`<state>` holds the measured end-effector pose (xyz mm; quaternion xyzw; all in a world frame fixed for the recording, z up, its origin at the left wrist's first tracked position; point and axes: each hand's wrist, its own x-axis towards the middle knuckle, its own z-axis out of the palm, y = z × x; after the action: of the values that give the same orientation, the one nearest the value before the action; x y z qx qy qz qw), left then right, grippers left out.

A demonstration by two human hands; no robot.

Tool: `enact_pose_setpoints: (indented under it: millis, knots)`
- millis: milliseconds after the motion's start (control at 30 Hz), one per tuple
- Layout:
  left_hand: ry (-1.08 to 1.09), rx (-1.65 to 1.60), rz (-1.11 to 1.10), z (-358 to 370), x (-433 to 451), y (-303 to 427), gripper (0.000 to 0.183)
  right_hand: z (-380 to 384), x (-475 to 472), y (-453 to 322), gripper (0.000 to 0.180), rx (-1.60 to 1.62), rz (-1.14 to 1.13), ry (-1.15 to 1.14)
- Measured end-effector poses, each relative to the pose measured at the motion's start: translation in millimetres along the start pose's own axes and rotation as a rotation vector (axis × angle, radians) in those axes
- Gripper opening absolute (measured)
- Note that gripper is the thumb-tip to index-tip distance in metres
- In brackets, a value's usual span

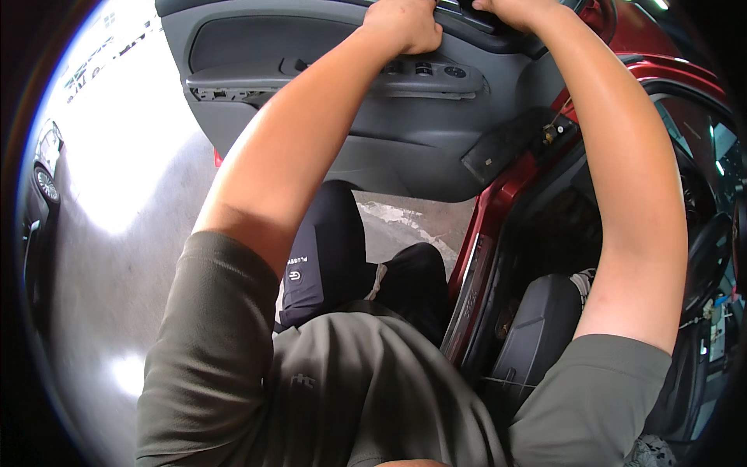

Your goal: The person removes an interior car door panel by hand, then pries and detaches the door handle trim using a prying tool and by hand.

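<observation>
Both my arms reach up to the top edge of the picture, over the open front door of a red car. My left hand (405,26) is curled at the upper part of the grey door panel (408,122). Its fingertips are hidden, so I cannot tell what it grips. My right hand (513,9) is at the front upper corner of the door, partly cut off by the picture's edge. Between the hands runs a dark trim strip (470,16) with a shiny edge. Below my left hand lies the armrest with window switches (423,69) and a round mirror control (455,72).
The armrest's rear end shows an uncovered section (219,93) with clips. At right are the red door sill (467,292), a dark grey seat (534,327) and a steering wheel (709,262). Another parked car (44,187) stands at far left on the concrete floor (117,280).
</observation>
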<state>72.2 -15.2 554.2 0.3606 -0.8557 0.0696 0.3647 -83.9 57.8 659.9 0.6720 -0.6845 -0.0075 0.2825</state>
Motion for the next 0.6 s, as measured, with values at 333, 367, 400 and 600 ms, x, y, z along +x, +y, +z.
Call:
enact_pose_setpoints:
  millis: [333, 367, 400, 600]
  knots:
    - [-0.164, 0.016, -0.092, -14, -1, 17, 0.042, 10, 18, 18, 0.042, 0.026, -0.017, -0.036]
    - [-0.160, 0.015, -0.105, -15, -2, 18, 0.042, 10, 18, 19, 0.042, 0.030, -0.018, -0.037]
    - [-0.164, 0.025, -0.125, -17, -5, 13, 0.042, -3, 12, 1, 0.045, 0.037, 0.017, -0.078]
    - [-0.105, -0.057, -0.158, -10, 3, 16, 0.052, 19, 10, 19, 0.037, 0.069, -0.068, 0.074]
